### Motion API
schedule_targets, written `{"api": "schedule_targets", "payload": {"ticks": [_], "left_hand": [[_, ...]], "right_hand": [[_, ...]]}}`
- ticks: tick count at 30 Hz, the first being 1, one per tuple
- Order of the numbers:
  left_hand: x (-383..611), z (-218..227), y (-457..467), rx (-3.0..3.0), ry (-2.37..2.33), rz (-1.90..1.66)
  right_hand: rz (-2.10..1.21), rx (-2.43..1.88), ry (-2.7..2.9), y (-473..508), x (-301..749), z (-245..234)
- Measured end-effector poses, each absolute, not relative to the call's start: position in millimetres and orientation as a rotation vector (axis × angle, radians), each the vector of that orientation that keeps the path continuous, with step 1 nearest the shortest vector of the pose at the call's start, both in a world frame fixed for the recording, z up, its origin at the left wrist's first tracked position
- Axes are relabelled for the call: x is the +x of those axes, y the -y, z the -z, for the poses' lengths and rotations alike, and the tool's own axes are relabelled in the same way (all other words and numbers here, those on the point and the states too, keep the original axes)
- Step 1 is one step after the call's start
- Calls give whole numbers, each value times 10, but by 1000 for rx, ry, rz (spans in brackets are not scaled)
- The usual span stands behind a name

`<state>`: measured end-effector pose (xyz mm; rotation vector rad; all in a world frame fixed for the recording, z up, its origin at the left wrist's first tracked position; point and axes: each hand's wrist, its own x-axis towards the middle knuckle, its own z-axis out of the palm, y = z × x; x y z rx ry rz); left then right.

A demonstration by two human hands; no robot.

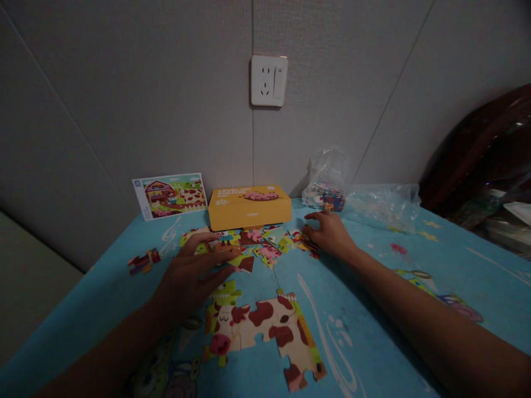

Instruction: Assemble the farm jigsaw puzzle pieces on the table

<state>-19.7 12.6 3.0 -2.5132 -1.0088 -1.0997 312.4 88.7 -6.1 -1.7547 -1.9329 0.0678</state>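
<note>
My left hand (186, 271) reaches over loose jigsaw pieces, its thumb and fingers closed on the edge of a green, brown and white puzzle piece (245, 263). Farther right, my right hand (329, 232) has its fingers apart beside a small heap of puzzle pieces (306, 243); its lower fingers are partly hidden there. Between the hands lie several scattered pieces, among them a pink-and-green piece (269, 253). Closer to me is a partly joined cow puzzle (261, 320), with the head, back and hind part linked and a gap under the belly.
A yellow puzzle box (251, 213) stands at the wall, beside a farm picture card (172, 196) leaning there. Clear plastic bags (379, 204) lie at the back right, one holding more pieces (327, 197). A small stack of pieces (144, 261) sits left on the blue patterned tablecloth (365, 342).
</note>
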Motion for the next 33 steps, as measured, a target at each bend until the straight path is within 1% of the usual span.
{"api": "schedule_targets", "payload": {"ticks": [6,11,17,22,26,28,33], "left_hand": [[-196,-33,-117,-2483,1056,1136],[-205,-28,-126,-2477,1021,1117],[-209,-4,-130,-2464,1065,1142],[-212,7,-131,-2470,1100,1120],[-206,4,-138,-2470,1100,1125],[-201,-2,-138,-2468,1088,1110],[-213,11,-134,-2469,1099,1084]], "right_hand": [[-99,-1598,2249,-790,2993,44],[-71,-1643,2240,-766,2995,21],[-113,-1537,2371,-648,2858,4],[-159,-1572,2335,-642,2849,-1],[-150,-1514,2262,-652,2859,-12],[-213,-1429,2216,-653,2854,-15],[-534,-1279,2005,-645,2850,-28]]}}
